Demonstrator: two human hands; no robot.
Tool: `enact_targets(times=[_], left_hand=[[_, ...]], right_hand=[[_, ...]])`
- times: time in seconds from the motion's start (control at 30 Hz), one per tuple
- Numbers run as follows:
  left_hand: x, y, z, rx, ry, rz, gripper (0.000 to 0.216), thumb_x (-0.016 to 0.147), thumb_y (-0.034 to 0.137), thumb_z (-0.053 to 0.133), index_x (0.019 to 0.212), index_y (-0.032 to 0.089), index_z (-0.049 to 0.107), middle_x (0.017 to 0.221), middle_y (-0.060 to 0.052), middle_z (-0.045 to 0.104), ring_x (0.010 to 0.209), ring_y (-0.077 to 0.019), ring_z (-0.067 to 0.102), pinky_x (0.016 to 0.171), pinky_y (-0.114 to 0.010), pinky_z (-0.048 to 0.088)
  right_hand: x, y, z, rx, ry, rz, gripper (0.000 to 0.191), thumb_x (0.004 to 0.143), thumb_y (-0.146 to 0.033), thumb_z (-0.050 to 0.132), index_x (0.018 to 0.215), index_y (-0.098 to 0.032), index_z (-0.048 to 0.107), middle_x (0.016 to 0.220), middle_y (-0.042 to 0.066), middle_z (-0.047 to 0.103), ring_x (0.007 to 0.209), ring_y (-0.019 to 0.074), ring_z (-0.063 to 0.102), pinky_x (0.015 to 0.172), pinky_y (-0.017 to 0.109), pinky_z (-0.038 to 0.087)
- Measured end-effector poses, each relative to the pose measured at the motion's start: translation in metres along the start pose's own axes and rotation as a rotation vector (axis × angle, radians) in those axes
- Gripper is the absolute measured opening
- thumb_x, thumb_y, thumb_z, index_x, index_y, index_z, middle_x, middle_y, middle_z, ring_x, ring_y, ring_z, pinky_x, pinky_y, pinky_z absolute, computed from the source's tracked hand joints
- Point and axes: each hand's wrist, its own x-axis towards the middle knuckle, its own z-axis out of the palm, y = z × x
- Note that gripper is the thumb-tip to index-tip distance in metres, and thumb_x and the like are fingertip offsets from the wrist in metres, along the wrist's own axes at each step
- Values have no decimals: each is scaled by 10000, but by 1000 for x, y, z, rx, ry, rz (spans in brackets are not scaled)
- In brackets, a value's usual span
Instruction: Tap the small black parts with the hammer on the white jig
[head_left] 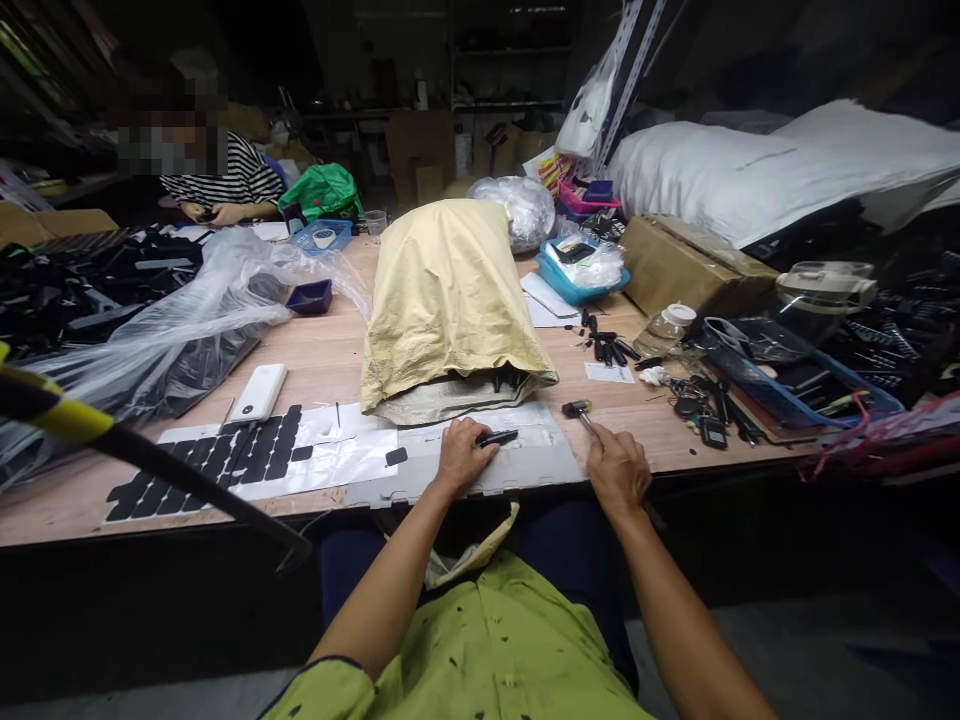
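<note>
My left hand (pixel 463 456) is closed on a small black part (pixel 498 438) that looks like a short stick or handle. It holds the part low over a grey-white sheet (pixel 536 462) at the table's front edge. In my right hand (pixel 617 468) is a small hammer (pixel 577 409), gripped by its metal handle, its head a little to the right of the black part. Just beyond both hands lies a big yellow sack (pixel 454 290), its mouth facing me. Dark pieces show inside that mouth. Left of my left hand are black rounded stickers (pixel 225 455) on white backing.
A white power bank (pixel 259 393) lies at left, near a plastic-covered heap of black parts (pixel 97 290). To the right are loose black pieces (pixel 607 345), a jar (pixel 667 328), a blue tray (pixel 862 408) and a cardboard box (pixel 675 265). Another person (pixel 225 180) sits at back left.
</note>
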Motion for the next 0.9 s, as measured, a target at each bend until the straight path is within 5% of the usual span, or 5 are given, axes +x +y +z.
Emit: enact_targets(times=[0.23, 0.4, 0.6, 0.73, 0.9], left_hand=[[-17, -10, -6, 18, -56, 143, 168, 746, 260, 760, 914, 273, 755, 1012, -47, 659, 1016, -253, 557, 937, -409, 431], [-80, -42, -13, 96, 14, 339, 147, 777, 271, 733, 923, 270, 739, 1304, -80, 591, 1216, -309, 501, 1018, -463, 416], [-137, -67, -19, 215, 140, 363, 240, 800, 258, 675, 1036, 271, 717, 1361, -117, 563, 1236, -340, 509, 1005, -502, 449], [-113, -58, -25, 172, 197, 372, 236, 872, 268, 598, 1088, 253, 692, 1177, -110, 650, 1111, -284, 580, 952, -444, 481], [-21, -32, -34, 183, 133, 304, 225, 922, 230, 515, 1061, 235, 692, 1035, -77, 665, 980, -224, 619, 883, -357, 505]], right_hand=[[-1, -6, 12, -119, 71, -54, 289, 883, -157, 532, 1042, -233, 761, 802, 66, 530, 752, 180, 397, 630, 307, 223], [-2, -8, 11, -137, 62, -63, 288, 885, -164, 523, 1053, -239, 745, 815, 65, 513, 773, 189, 392, 635, 311, 217], [-3, -9, 11, -144, 45, -55, 291, 882, -147, 529, 1063, -235, 739, 834, 69, 530, 776, 192, 396, 638, 316, 202], [-3, -10, 11, -161, 44, -63, 296, 887, -141, 517, 1063, -233, 737, 830, 70, 533, 782, 196, 401, 636, 316, 202], [-4, -10, 13, -189, 53, -87, 292, 884, -144, 522, 1066, -225, 735, 812, 68, 526, 781, 198, 401, 633, 316, 205]])
